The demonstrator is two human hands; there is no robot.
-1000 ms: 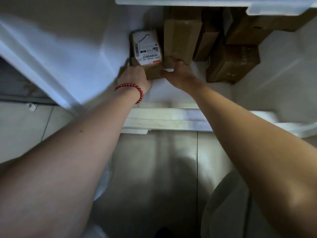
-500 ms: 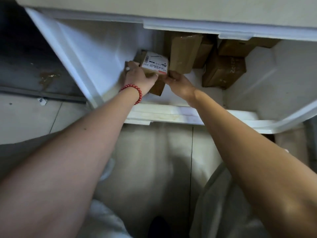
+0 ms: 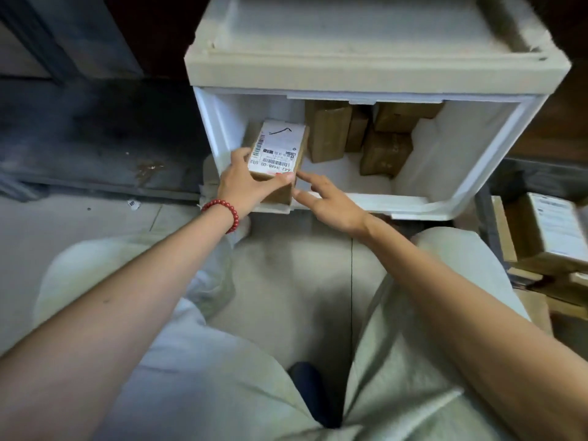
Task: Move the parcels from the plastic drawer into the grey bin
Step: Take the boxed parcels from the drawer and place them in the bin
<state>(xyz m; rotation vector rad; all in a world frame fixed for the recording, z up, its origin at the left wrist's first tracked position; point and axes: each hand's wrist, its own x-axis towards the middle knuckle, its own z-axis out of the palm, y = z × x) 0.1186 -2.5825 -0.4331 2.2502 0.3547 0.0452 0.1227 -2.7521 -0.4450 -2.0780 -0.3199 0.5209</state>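
Left grip [image 3: 245,185] clamps the labelled parcel [image 3: 277,147] at the plastic drawer [image 3: 413,202] front; right grip [image 3: 331,205] is spread beside it. Recommended: support underside, clear rim, carry to grey bin [image 3: 485,218].

The left hand [image 3: 245,183] holds a parcel [image 3: 276,151] over the near left corner of the drawer [image 3: 413,211], its fingers round the parcel's left side and near edge. The right hand [image 3: 331,205] lies just right of the left hand, over the drawer's front rim, its fingertips just beside the parcel's near right corner. Beyond both hands, at the back of the drawer, stand more parcels [image 3: 385,151], packed together right of the held one. The drawer sticks out from under a cabinet top [image 3: 366,52]. Well to the right of the right hand stands a bin [image 3: 486,224] with boxes [image 3: 547,230] in it.
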